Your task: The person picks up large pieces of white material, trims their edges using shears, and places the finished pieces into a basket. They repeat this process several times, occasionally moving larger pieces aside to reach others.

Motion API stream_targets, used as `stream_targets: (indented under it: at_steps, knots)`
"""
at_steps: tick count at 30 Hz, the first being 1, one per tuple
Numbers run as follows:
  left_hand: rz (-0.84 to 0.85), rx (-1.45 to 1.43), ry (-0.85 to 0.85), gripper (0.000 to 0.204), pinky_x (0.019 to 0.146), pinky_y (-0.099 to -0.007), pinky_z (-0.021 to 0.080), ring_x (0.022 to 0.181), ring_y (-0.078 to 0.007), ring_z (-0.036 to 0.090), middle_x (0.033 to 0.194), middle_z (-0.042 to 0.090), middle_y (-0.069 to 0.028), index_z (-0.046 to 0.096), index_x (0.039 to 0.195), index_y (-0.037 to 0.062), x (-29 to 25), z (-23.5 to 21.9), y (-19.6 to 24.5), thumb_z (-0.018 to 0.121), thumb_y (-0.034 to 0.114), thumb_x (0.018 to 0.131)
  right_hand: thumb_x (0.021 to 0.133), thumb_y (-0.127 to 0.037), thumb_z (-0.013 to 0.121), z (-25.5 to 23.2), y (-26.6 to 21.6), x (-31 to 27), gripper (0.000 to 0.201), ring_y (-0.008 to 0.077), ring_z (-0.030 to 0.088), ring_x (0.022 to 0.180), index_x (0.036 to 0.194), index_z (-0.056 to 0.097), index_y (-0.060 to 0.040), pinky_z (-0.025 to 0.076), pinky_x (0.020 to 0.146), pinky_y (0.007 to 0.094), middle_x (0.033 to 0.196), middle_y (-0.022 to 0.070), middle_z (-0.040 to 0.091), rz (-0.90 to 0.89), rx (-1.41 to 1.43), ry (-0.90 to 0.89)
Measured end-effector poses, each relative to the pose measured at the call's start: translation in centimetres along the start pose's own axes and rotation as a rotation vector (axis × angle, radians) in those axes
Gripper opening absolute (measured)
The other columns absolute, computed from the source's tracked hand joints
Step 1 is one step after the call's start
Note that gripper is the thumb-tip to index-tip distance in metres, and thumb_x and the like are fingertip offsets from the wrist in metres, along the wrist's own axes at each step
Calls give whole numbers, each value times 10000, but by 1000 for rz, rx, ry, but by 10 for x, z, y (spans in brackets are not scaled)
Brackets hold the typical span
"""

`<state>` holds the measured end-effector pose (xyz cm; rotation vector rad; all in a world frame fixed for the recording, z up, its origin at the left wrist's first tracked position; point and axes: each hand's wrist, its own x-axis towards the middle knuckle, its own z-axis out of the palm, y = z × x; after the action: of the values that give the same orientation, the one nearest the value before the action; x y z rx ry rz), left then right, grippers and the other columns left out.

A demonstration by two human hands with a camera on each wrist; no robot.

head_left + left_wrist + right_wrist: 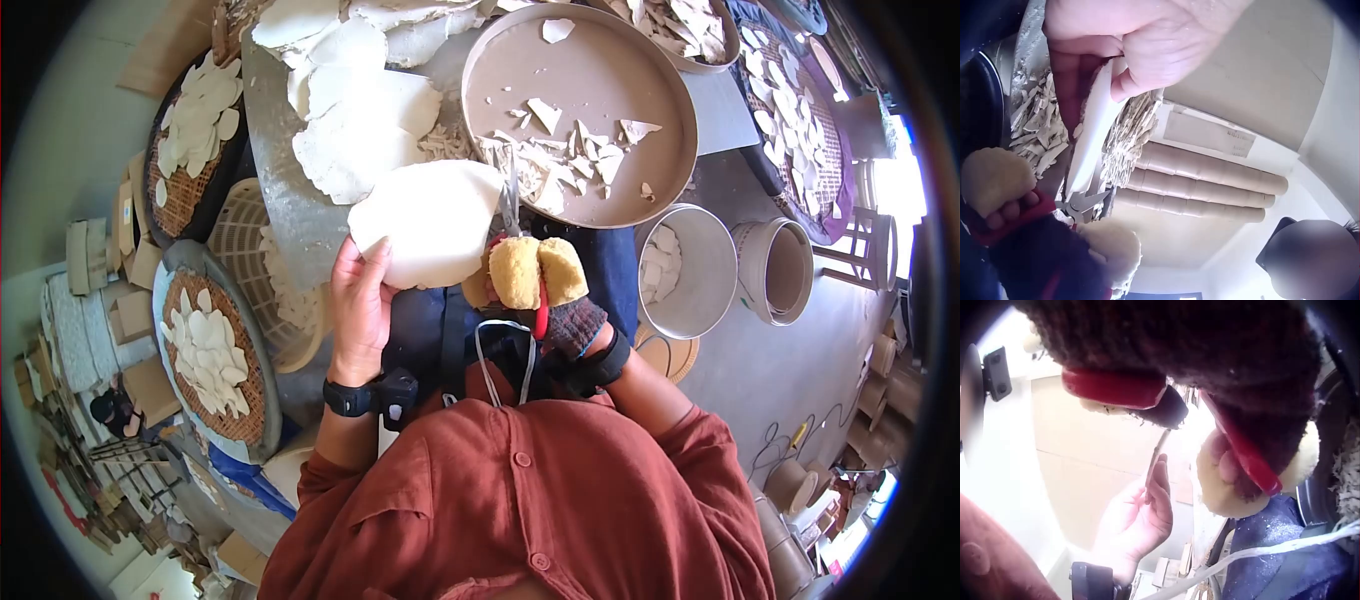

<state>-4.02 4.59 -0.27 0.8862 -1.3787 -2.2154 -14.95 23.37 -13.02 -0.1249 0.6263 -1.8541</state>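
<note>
My left hand (360,305) pinches a flat, white, roughly oval sheet (432,222) at its near left edge, thumb on top. Red-handled shears (1085,203) are in my right hand (578,328), which wears a dark knitted glove with bare fingertips showing. Thick yellow foam pads (515,272) wrap its fingers. In the right wrist view the red handles (1113,387) stand apart, with fingers curled round them. The left wrist view shows the shears' blades spread right at the sheet's lower edge. From the head view, the blades point forward beside the sheet's right edge.
A wide round tray (688,165) with broken white pieces stands ahead, beside stacked white sheets (365,130). At the right are a bucket (712,270) and another round container (775,265). Left lie a plastic basket (235,225) and a woven tray (250,350) of cut pieces.
</note>
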Motion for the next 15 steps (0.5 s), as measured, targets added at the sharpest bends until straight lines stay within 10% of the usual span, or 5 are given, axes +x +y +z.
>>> stream_targets:
  at_steps: [2, 5, 8, 11, 15]
  knots:
    - [-24, 18, -29, 333, 802, -311, 517, 995, -164, 582, 1140, 565, -85, 459, 1234, 16, 0, 3, 2, 505, 104, 916, 919, -202, 474, 12, -11, -2, 351, 245, 532, 1112, 1223, 473, -25, 405, 983, 383, 1206, 127, 546, -69, -492, 61]
    - [-101, 116, -112, 378, 816, -295, 504, 989, -161, 582, 1139, 564, -93, 433, 1253, 6, 4, -6, 9, 533, 80, 896, 922, -160, 456, 17, -14, 0, 277, 256, 577, 1039, 1099, 544, 33, 443, 934, 380, 1100, 153, 601, -75, -329, 26]
    - [210, 215, 20, 438, 854, -282, 476, 993, -162, 572, 1148, 555, -105, 389, 1284, -4, 15, -2, 5, 548, 52, 879, 906, -126, 484, 36, -31, -1, 221, 254, 616, 954, 986, 586, 53, 492, 856, 347, 1021, 163, 627, 52, 440, -60]
    - [465, 168, 345, 488, 891, -280, 447, 1012, -165, 554, 1160, 542, -113, 340, 1320, -7, 27, 2, -14, 541, 28, 876, 901, -123, 509, 41, -22, 4, 213, 236, 627, 921, 1006, 582, 46, 497, 834, 330, 1011, 132, 633, 85, 280, -165]
    - [494, 291, 326, 599, 981, -319, 378, 1167, -192, 430, 1301, 402, -124, 274, 1365, 24, 28, 12, -20, 564, -21, 843, 904, -156, 531, 43, -17, 0, 240, 208, 613, 954, 1050, 569, 30, 485, 855, 327, 1030, 117, 630, 13, -185, -102]
